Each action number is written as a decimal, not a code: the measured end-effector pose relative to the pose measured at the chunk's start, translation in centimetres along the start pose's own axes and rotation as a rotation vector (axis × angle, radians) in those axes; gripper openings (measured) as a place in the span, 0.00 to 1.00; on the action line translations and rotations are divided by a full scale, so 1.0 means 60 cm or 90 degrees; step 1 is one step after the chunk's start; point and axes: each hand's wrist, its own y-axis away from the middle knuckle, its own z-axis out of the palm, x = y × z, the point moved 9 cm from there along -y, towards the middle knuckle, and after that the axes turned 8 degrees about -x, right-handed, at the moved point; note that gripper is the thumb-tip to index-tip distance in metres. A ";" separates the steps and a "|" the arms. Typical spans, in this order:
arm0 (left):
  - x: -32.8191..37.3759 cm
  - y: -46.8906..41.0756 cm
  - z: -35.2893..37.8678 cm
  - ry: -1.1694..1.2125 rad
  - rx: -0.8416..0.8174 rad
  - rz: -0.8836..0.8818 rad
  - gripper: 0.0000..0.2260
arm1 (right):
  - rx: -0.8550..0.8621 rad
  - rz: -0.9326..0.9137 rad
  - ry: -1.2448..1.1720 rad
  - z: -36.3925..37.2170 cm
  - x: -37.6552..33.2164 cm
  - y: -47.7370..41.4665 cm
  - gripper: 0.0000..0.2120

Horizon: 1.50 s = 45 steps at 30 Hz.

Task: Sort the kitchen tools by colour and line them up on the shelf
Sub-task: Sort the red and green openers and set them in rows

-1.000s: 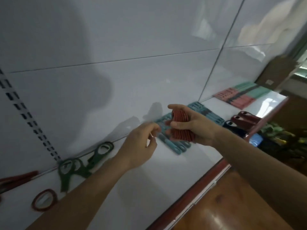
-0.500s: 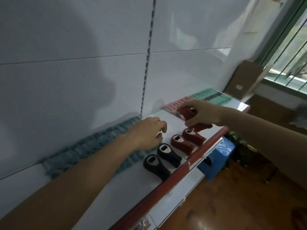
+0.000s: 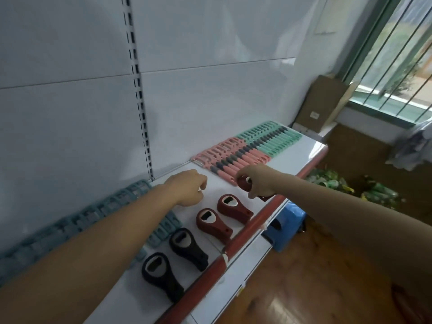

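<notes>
My right hand (image 3: 259, 181) grips a dark red bottle opener (image 3: 244, 183) low over the white shelf (image 3: 301, 148), at the right end of a row. Two more dark red openers (image 3: 233, 208) (image 3: 212, 222) and two black openers (image 3: 187, 247) (image 3: 160, 275) lie in that row along the front edge. My left hand (image 3: 187, 189) hovers beside it with curled fingers, pinching something small and pale that I cannot identify. Behind lie pink peelers (image 3: 233, 157), mint green peelers (image 3: 271, 137) and grey-blue tools (image 3: 70, 228) along the back wall.
A red strip (image 3: 245, 232) edges the shelf front. Below it stands a blue plastic stool (image 3: 287, 220) on a wooden floor. A cardboard box (image 3: 325, 101) leans by the barred window at right. Green packets (image 3: 374, 192) lie on the floor.
The view swung right along the shelf. My right hand carried the red opener from mid-air down to the end of the opener row. My left hand followed to the right.
</notes>
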 end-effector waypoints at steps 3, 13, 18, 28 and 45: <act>-0.002 -0.022 0.009 -0.014 -0.018 -0.007 0.16 | -0.021 0.002 0.006 0.020 0.007 -0.017 0.28; 0.009 -0.039 0.018 -0.007 -0.009 0.003 0.17 | 0.001 -0.038 -0.020 0.036 -0.001 -0.024 0.29; 0.016 -0.040 0.021 -0.024 -0.014 -0.016 0.17 | -0.002 -0.040 -0.017 0.039 -0.005 -0.024 0.26; 0.022 -0.033 0.017 -0.030 -0.021 -0.032 0.17 | -0.027 -0.037 -0.019 0.037 -0.001 -0.026 0.27; 0.030 -0.032 0.019 -0.042 -0.019 -0.050 0.17 | -0.036 -0.040 0.020 0.035 -0.008 -0.041 0.23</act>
